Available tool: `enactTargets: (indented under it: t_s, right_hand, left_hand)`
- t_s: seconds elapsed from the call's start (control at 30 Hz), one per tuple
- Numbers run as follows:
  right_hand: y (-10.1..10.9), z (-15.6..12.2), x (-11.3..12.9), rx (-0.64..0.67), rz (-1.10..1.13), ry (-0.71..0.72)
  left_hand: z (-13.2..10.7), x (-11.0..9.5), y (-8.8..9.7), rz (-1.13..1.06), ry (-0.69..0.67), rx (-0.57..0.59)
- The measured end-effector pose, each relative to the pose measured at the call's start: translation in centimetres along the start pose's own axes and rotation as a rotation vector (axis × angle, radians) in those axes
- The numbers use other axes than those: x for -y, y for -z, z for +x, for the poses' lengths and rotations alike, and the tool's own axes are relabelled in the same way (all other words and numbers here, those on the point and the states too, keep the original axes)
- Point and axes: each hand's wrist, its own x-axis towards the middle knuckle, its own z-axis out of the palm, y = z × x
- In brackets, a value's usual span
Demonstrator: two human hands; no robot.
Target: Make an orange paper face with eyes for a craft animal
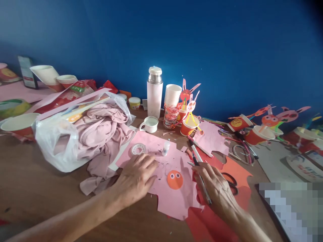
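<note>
My left hand [135, 178] lies flat with its fingers spread on a sheet of pink paper [171, 205], close to a roll of clear tape [138, 149] and a small glue bottle [166, 148]. Between my hands sits an orange paper circle with drawn eyes [175, 179]. My right hand [214, 188] grips a thin dark pen [202, 184] above red paper [209, 225] and orange paper [237, 171]. Black-handled scissors [232, 184] lie partly hidden beside that hand.
A white plastic bag [58, 144] holds crumpled pink cloth [101, 134] on the left. Behind stand a steel-topped flask [154, 92], a white mug [149, 123], stacked paper cups [173, 95] and paper-cup rabbit crafts [189, 122]. A blue wall [227, 50] rises behind the table.
</note>
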Motion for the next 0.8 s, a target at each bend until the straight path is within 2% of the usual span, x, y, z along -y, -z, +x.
enactTargets:
  t_s: [0.1,0.17,0.27,0.33,0.43,0.5,0.57,0.67,0.73,0.8]
  right_hand:
    - [-0.2,-0.3,-1.2,-0.021,-0.084,-0.063]
    - [0.2,-0.3,-1.1,-0.042,-0.055,-0.093]
    - [1.2,0.1,0.3,-0.031,0.187,-0.185]
    - [1.5,0.5,1.6,0.005,0.409,-0.332]
    - [1.1,0.8,3.0,-0.048,0.685,-0.428]
    - [0.4,0.8,3.1,-0.079,0.792,-0.451]
    - [-0.4,0.5,2.9,-0.116,0.801,-0.462]
    - [-1.4,-0.1,2.7,-0.208,0.729,-0.431]
    - [-1.8,-0.4,2.8,-0.282,0.699,-0.403]
    - [-2.0,-0.3,3.1,-0.299,0.712,-0.418]
  left_hand:
    - [-0.3,-2.2,0.1,-0.118,-0.125,0.01]
    - [-0.4,-3.6,-0.1,-0.188,-0.201,0.061]
    - [-0.7,-4.4,-0.7,-0.219,-0.214,0.145]
    - [-0.9,-4.2,-1.6,-0.203,-0.24,0.139]
    - [-1.1,-3.5,-3.3,-0.187,-0.298,0.021]
    - [-1.2,-3.1,-4.4,-0.169,-0.348,-0.057]
    - [-1.1,-3.0,-5.3,-0.127,-0.379,-0.106]
    - [-0.7,-3.3,-6.1,-0.075,-0.341,-0.145]
    - [-0.4,-3.6,-6.3,-0.063,-0.32,-0.235]
    - [-0.3,-3.8,-6.4,-0.054,-0.306,-0.308]
